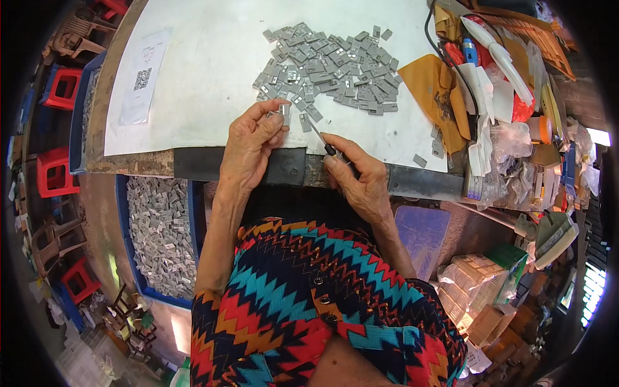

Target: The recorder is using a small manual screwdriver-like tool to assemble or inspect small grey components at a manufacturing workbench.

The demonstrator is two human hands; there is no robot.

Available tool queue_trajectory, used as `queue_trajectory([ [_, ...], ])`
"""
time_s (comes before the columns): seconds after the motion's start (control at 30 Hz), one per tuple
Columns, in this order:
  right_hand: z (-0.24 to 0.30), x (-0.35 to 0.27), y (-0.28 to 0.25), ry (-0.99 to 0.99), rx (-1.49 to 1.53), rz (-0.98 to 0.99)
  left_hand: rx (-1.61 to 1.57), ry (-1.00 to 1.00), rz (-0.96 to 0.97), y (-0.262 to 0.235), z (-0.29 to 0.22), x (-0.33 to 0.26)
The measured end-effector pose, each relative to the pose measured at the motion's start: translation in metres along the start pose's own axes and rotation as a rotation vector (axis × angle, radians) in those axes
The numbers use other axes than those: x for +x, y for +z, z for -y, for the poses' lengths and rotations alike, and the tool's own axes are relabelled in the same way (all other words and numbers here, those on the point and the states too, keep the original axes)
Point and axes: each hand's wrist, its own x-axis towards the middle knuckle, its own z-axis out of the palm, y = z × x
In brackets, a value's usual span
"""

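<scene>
Between the thumb and fingers of my left hand (253,138) is a small grey rectangular part (285,113), held above the table's near edge. My right hand (360,169) grips a thin knife (318,134) by its dark handle, the blade pointing up and left toward the part. Blade and part look apart. A single loose grey part (305,122) lies on the white sheet just beside the blade's tip. Beyond my hands spreads a heap of many similar flat grey parts (332,68).
White sheeting (206,77) covers the worktable, with a printed paper (145,77) at left. Brown paper (435,97), plastic bags and tools crowd the right side. Below left stands a blue crate (126,219) full of grey parts. Red stools (55,173) stand farther left.
</scene>
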Motion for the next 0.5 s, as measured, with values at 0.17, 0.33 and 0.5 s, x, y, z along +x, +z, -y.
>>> queue_trajectory([
  [0.17, 0.009, 0.004, 0.005, 0.015, -0.054, 0.053, -0.293, -0.033, 0.058, 0.006, 0.000, -0.005],
  [0.33, 0.009, 0.008, 0.008, -0.067, -0.117, 0.054, -0.175, 0.024, 0.048, 0.007, -0.003, -0.008],
  [0.5, 0.004, 0.012, 0.012, -0.101, -0.133, 0.052, 0.012, 0.073, 0.021, 0.005, -0.002, -0.008],
])
